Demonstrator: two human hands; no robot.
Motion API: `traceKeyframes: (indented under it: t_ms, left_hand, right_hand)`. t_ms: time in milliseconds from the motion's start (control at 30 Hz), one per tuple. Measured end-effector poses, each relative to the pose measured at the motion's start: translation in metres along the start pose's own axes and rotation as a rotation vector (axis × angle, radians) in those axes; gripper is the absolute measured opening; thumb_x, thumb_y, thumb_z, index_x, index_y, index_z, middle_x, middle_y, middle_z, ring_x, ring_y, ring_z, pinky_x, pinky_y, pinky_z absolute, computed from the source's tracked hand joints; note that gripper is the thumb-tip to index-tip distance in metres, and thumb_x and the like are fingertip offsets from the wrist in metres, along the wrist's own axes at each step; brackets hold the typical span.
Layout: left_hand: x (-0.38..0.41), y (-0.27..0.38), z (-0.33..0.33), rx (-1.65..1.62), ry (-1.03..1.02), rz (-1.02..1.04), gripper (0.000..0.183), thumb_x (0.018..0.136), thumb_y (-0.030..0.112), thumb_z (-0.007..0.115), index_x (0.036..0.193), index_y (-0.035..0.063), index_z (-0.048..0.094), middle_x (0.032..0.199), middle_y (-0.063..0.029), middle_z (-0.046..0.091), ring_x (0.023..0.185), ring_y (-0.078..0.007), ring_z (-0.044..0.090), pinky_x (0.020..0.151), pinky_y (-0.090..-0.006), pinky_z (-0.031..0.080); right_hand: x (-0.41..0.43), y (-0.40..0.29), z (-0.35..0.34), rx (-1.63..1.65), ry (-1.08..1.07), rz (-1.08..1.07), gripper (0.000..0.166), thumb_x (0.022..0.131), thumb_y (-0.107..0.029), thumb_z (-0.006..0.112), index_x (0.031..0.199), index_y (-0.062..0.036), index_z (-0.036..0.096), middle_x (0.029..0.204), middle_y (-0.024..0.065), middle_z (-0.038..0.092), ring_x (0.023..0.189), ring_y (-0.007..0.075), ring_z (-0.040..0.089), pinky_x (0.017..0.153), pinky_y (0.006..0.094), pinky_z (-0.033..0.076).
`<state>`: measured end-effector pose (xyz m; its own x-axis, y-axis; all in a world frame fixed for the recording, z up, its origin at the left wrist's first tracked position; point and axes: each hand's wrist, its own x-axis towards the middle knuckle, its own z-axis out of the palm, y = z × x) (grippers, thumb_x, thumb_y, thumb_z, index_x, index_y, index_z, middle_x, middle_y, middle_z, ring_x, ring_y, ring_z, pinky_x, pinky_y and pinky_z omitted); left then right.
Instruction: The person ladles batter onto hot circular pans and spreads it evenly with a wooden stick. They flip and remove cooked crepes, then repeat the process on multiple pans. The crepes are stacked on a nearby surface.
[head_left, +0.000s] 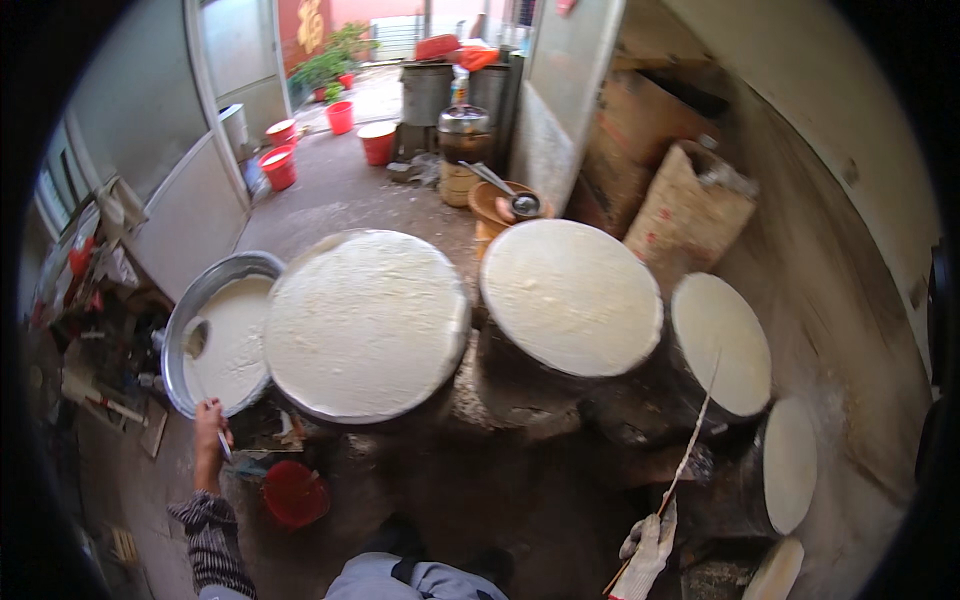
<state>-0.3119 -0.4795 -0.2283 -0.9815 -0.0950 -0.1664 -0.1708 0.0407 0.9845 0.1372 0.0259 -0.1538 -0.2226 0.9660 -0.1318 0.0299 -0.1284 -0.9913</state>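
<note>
My left hand (211, 427) is closed on the handle of a ladle (198, 341), whose bowl rests in pale batter inside a large metal basin (180, 307). My right hand (649, 540), in a white knit glove, grips a long thin stick (690, 442) coated with pale batter along its upper part. The stick's tip points up over a small round pan of batter (724, 337); whether it touches is unclear. Right of the basin lies a wide round pan covered with pale batter (367, 322). Another covered round pan (571, 296) sits further right.
More round batter-covered pans (790, 465) curve down the right side. A red bucket (295, 495) stands below the basin. Behind the pans are a wicker basket with ladles (487, 206), a metal-topped jar (463, 135) and a worn sack (686, 210). Red buckets (279, 169) stand near the doorway.
</note>
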Motion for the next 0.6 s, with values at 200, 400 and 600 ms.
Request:
traceKeyframes:
  t_ms: [200, 400, 600]
  left_hand:
    - [0.115, -0.151, -0.054, 0.707, 0.056, -0.181, 0.039, 0.078, 0.018, 0.058, 0.11, -0.0003, 0.048, 0.081, -0.0123, 0.058, 0.072, -0.0251, 0.058, 0.066, -0.0363, 0.048]
    - [0.035, 0.017, 0.032, 0.596, -0.23, 0.566, 0.021, 0.091, 0.011, 0.051, 0.108, 0.0, 0.06, 0.099, -0.0121, 0.061, 0.087, -0.0214, 0.06, 0.08, -0.0319, 0.047]
    - [-0.126, 0.224, 0.122, -0.127, -1.23, 1.022, 0.018, 0.095, 0.009, 0.048, 0.094, -0.0005, 0.064, 0.096, -0.0174, 0.066, 0.087, -0.0291, 0.065, 0.087, -0.0449, 0.049]
  right_hand:
    - [-0.049, -0.012, 0.123, -0.017, -0.129, 0.017, 0.065, 0.091, -0.028, 0.061, 0.145, -0.0055, 0.031, 0.06, -0.0004, 0.043, 0.04, 0.0069, 0.033, 0.035, 0.0214, 0.028]
    - [-0.066, -0.043, 0.185, -0.053, -0.259, -0.035, 0.069, 0.089, -0.027, 0.063, 0.145, -0.0037, 0.03, 0.061, -0.0011, 0.044, 0.041, 0.0054, 0.033, 0.036, 0.0195, 0.026]
    - [-0.069, -0.043, 0.232, -0.012, -0.503, 0.026, 0.069, 0.086, -0.026, 0.066, 0.144, -0.0058, 0.034, 0.063, -0.0015, 0.046, 0.044, 0.0051, 0.038, 0.037, 0.019, 0.03]
